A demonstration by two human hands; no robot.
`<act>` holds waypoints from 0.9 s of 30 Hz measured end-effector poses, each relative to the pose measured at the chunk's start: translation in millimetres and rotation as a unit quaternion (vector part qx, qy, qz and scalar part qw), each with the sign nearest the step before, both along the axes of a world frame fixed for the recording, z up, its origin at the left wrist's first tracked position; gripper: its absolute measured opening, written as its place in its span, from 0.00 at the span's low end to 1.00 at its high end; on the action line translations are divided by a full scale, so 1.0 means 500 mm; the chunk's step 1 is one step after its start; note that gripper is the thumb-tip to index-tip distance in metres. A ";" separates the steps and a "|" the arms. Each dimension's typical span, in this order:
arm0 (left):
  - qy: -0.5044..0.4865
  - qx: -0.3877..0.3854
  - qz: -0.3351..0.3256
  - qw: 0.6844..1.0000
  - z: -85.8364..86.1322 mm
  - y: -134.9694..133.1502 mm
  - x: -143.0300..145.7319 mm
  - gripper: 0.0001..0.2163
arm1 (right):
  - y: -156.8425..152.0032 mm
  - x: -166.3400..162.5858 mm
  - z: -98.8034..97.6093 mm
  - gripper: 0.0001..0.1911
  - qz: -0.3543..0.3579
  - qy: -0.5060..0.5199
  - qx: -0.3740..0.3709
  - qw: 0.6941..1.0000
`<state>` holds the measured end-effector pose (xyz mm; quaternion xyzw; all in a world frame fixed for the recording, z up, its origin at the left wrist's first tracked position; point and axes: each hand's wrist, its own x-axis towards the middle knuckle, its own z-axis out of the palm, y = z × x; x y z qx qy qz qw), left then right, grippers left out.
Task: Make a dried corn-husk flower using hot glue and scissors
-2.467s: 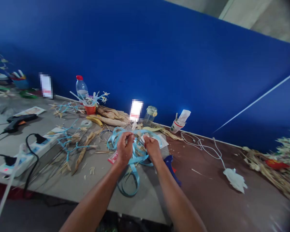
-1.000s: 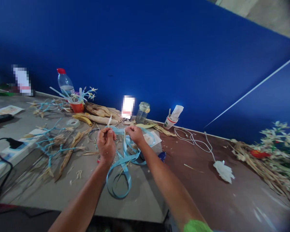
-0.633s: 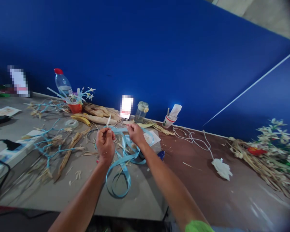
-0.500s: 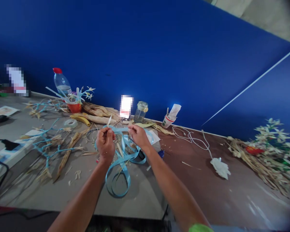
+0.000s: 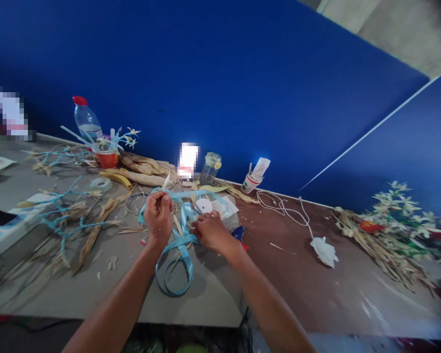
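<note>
A long light-blue ribbon [image 5: 176, 267] lies in loops on the grey table [image 5: 213, 294] in front of me. My left hand [image 5: 158, 215] is raised a little above the table and pinches a small pale leaf-shaped strip together with the ribbon's upper end. My right hand [image 5: 210, 232] is down low on the table, fingers curled over the ribbon tangle beside a white tape roll [image 5: 203, 206]. Whether it grips the ribbon I cannot tell. A blue glue gun [image 5: 238, 233] lies partly hidden behind my right wrist.
Dried husk stems wound with blue ribbon [image 5: 73, 223] lie left. Along the blue wall stand a water bottle [image 5: 85, 120], an orange cup [image 5: 106, 158], a glass jar [image 5: 210, 167] and a paper cup [image 5: 250, 182]. A white cable [image 5: 297, 215], dried flower bundle [image 5: 389, 230] and power strip [image 5: 3, 228] lie around.
My right hand has dropped from beside my left hand down to the ribbon pile on the table. My left hand still pinches the strip. The view has shifted right.
</note>
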<state>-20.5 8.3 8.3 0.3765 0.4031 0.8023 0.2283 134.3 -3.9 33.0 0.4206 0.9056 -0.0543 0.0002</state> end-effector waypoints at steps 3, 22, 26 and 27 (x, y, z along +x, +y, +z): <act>-0.006 0.006 -0.003 1.000 -0.001 0.001 0.001 0.05 | 0.004 0.010 0.004 0.14 -0.027 -0.016 -0.010 0.999; 0.018 -0.030 -0.038 0.999 -0.003 -0.007 0.015 0.05 | 0.018 -0.006 -0.043 0.09 -0.162 0.042 0.075 0.983; 0.024 -0.062 -0.054 0.996 -0.005 -0.005 0.014 0.06 | 0.035 0.022 -0.028 0.06 -0.250 0.350 -0.049 0.901; 0.019 -0.081 -0.074 0.994 -0.005 -0.005 0.014 0.06 | 0.037 0.028 -0.025 0.07 -0.257 0.450 -0.102 0.849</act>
